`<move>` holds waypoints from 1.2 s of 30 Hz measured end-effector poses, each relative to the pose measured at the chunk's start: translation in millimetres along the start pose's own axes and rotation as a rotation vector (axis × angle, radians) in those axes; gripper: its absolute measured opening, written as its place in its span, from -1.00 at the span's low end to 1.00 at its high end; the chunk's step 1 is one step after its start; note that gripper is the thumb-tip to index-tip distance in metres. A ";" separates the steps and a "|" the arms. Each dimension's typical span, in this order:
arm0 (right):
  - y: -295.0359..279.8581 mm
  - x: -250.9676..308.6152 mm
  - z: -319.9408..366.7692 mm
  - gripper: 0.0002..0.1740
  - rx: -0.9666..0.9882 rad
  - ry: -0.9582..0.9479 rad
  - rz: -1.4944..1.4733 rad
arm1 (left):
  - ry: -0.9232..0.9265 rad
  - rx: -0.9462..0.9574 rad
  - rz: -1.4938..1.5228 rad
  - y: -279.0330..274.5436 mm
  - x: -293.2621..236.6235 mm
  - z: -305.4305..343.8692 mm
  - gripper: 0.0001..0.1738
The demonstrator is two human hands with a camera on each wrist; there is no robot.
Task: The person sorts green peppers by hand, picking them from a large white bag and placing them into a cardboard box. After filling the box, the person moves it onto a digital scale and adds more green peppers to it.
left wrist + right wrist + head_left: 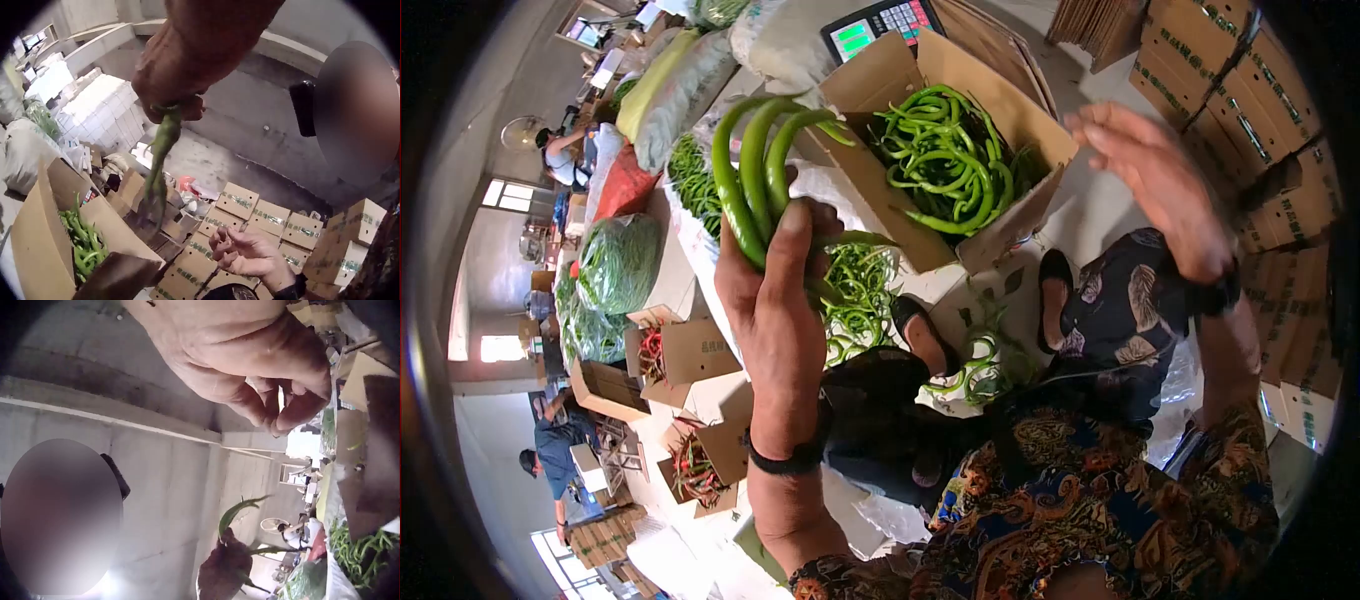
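Note:
My left hand point(778, 285) grips several long green chili peppers point(752, 165) at the left of the head view. In the left wrist view these chili peppers point(164, 144) hang below the fist. To their right, a cardboard box point(1025, 218) holds a heap of curled green chili peppers point(950, 160). Beyond the box's right side is my right hand point(1150, 180), slightly blurred and away from the peppers. The right wrist view shows that hand point(250, 362) with its fingers loosely bent and nothing between them.
Loose green peppers point(860, 300) lie on a pale sheet below the box. A digital scale point(880, 32) stands behind it. Stacked cartons point(1265, 110) line the right side. Boxes of red peppers point(695, 470) and full bags point(620, 262) stand at left, with other people farther off.

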State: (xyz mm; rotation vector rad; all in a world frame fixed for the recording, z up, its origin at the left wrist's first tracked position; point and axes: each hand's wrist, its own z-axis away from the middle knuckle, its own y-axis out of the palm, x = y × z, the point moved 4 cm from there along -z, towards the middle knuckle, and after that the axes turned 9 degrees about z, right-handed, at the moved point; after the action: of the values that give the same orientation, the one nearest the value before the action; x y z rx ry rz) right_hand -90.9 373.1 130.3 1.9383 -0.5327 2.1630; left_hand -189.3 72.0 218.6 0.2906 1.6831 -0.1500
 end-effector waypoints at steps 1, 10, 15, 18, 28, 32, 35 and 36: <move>-5.8 -2.4 -20.3 -0.59 0.004 -0.033 0.093 | 0.028 0.029 -0.146 3.7 5.1 -15.5 -0.71; -0.9 -82.4 -108.7 -0.41 0.155 0.078 0.596 | 0.511 0.589 -0.718 62.2 108.6 -49.2 -0.40; 13.9 -89.0 -114.3 -0.54 0.363 0.251 0.624 | 0.148 -0.038 -0.333 -45.9 135.1 -101.1 -0.29; 27.9 -69.3 -72.7 -0.59 0.365 0.193 0.274 | -0.336 0.116 -0.357 -87.4 210.8 -106.9 -0.30; -15.4 -94.3 -27.8 -0.52 0.176 0.329 0.197 | -0.325 0.084 -0.277 -55.2 224.8 -70.8 -0.40; -24.4 -109.2 -23.7 -0.47 0.241 0.177 0.123 | -0.586 0.174 0.050 -29.8 228.1 -67.0 -0.57; -20.2 -102.5 -30.4 -0.45 0.191 0.414 0.068 | -0.613 0.228 0.047 -30.1 224.7 -69.0 -0.63; -19.4 -102.8 -31.8 -0.47 0.197 0.434 0.062 | -0.610 0.213 0.061 -25.5 219.7 -69.4 -0.66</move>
State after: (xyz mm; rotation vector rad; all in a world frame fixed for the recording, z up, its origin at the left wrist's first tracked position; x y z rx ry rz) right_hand -99.7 413.2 28.9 1.4725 -0.3157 2.6567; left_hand -286.8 88.8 9.0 0.4076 1.0532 -0.3373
